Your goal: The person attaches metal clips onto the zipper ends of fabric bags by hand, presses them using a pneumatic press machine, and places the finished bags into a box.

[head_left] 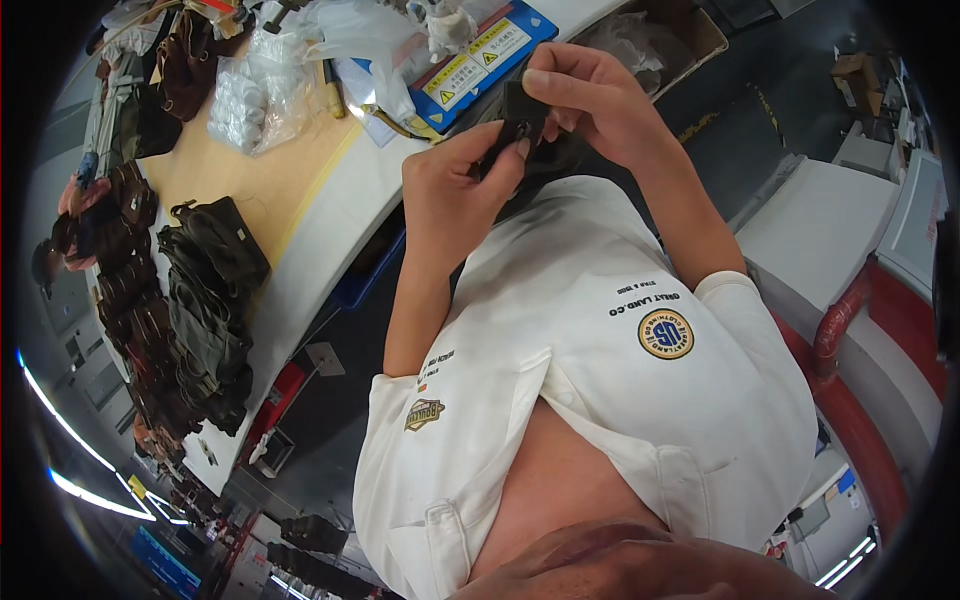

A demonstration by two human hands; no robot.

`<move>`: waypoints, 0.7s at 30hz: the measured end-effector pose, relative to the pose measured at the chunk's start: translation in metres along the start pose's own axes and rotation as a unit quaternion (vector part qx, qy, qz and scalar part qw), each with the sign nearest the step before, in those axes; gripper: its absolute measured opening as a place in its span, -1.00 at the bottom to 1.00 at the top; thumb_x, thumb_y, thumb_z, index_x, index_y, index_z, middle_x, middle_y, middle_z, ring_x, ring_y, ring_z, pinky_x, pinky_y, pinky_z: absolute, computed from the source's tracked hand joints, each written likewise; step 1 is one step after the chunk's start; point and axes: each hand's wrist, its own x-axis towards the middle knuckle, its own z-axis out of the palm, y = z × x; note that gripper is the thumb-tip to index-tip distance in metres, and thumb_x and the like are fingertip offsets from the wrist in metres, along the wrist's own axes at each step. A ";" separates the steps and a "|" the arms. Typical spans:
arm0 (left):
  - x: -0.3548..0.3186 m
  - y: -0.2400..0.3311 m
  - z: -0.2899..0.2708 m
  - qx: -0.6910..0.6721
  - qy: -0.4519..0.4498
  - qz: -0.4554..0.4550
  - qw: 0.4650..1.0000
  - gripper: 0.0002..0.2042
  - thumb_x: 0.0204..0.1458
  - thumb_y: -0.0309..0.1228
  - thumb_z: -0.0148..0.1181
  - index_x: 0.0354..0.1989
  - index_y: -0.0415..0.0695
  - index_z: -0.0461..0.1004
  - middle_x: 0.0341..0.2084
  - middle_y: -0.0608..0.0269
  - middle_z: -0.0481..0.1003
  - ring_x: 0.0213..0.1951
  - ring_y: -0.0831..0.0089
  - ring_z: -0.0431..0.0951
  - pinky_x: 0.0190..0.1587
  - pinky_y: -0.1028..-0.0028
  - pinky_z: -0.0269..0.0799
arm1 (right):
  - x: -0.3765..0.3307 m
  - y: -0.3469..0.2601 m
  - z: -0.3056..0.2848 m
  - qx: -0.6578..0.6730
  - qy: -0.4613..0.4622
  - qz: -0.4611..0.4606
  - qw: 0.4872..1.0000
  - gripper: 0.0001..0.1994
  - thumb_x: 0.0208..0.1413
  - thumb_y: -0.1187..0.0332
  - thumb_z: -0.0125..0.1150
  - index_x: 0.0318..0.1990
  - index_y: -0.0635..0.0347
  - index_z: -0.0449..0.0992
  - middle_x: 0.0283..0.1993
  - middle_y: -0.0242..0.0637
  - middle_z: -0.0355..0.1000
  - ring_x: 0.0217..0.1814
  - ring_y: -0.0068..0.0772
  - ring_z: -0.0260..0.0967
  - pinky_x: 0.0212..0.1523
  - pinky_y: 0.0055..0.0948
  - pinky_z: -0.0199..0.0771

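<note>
Both my hands are raised in front of my chest, beside the long table's edge. My left hand (455,195) pinches the lower end of a small dark piece (519,105), fabric or leather, between thumb and fingers. A small shiny spot, perhaps metal, shows on it by the left fingertips. My right hand (605,105) grips the same piece from above, its thumb and bent forefinger closed on the upper edge. Dark material (548,165) hangs below my hands, and most of it is hidden, so I cannot tell whether it joins the piece.
Dark bags (205,290) lie heaped along the left of the table (330,215). Clear plastic bags of white items (238,100), a yellow-handled tool (332,90) and a blue box with warning labels (480,68) lie nearer. A carton (692,45) holds plastic. Another person (75,215) stands far left.
</note>
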 end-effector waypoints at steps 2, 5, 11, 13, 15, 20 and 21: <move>-0.008 0.021 0.003 0.140 0.045 0.126 0.981 -0.86 -0.04 -0.50 0.26 -0.29 -0.22 0.62 -0.66 0.20 0.51 -0.66 0.55 0.43 -0.57 0.56 0.31 | -0.005 -0.005 0.001 -0.002 0.000 -0.007 1.000 -0.82 0.15 0.28 0.27 -0.39 0.16 0.48 -0.55 -0.54 0.28 -0.52 -0.74 0.21 -0.42 -0.58 0.43; -0.011 0.030 0.009 0.192 0.070 0.197 0.959 -0.86 -0.11 -0.55 0.31 -0.33 -0.25 0.60 -0.69 0.29 0.47 -0.65 0.65 0.40 -0.58 0.61 0.28 | -0.009 -0.008 -0.003 -0.020 -0.040 -0.045 0.998 -0.80 0.20 0.27 0.18 -0.40 0.17 0.42 -0.48 -0.47 0.29 -0.51 -0.73 0.19 -0.45 -0.63 0.31; -0.007 0.040 0.026 0.245 0.082 0.246 0.934 -0.89 -0.18 -0.57 0.31 -0.42 -0.23 0.57 -0.68 0.17 0.48 -0.68 0.44 0.44 -0.58 0.55 0.33 | -0.016 -0.018 -0.018 -0.027 -0.057 -0.067 0.996 -0.78 0.22 0.27 0.15 -0.39 0.20 0.42 -0.47 -0.48 0.27 -0.51 -0.72 0.16 -0.45 -0.65 0.23; -0.003 0.044 0.033 0.255 0.075 0.240 0.934 -0.89 -0.18 -0.57 0.32 -0.43 -0.23 0.56 -0.69 0.17 0.47 -0.68 0.43 0.45 -0.58 0.54 0.33 | -0.018 -0.021 -0.026 -0.020 -0.048 -0.061 0.997 -0.78 0.22 0.27 0.15 -0.39 0.20 0.42 -0.46 -0.48 0.27 -0.50 -0.72 0.17 -0.44 -0.65 0.22; 0.004 0.049 0.040 0.260 0.063 0.238 0.934 -0.90 -0.17 -0.56 0.31 -0.44 -0.24 0.55 -0.70 0.17 0.46 -0.68 0.43 0.44 -0.58 0.53 0.33 | -0.020 -0.026 -0.035 -0.013 -0.037 -0.056 0.998 -0.78 0.22 0.27 0.15 -0.40 0.19 0.42 -0.45 -0.48 0.27 -0.49 -0.72 0.17 -0.44 -0.66 0.21; 0.023 0.064 0.057 0.246 0.027 0.219 0.944 -0.89 -0.16 -0.52 0.31 -0.41 -0.21 0.57 -0.72 0.20 0.45 -0.71 0.43 0.43 -0.60 0.51 0.31 | -0.025 -0.039 -0.063 -0.031 -0.045 -0.068 0.996 -0.72 0.13 0.21 0.26 -0.19 0.24 0.46 -0.32 -0.45 0.33 -0.37 -0.66 0.28 -0.32 -0.66 0.31; 0.027 0.066 0.060 0.231 0.012 0.212 0.950 -0.88 -0.16 -0.49 0.31 -0.40 -0.18 0.59 -0.74 0.25 0.44 -0.72 0.45 0.42 -0.63 0.48 0.29 | -0.027 -0.043 -0.066 -0.033 -0.042 -0.074 0.996 -0.72 0.13 0.21 0.26 -0.19 0.24 0.46 -0.32 -0.45 0.33 -0.37 -0.66 0.28 -0.32 -0.66 0.31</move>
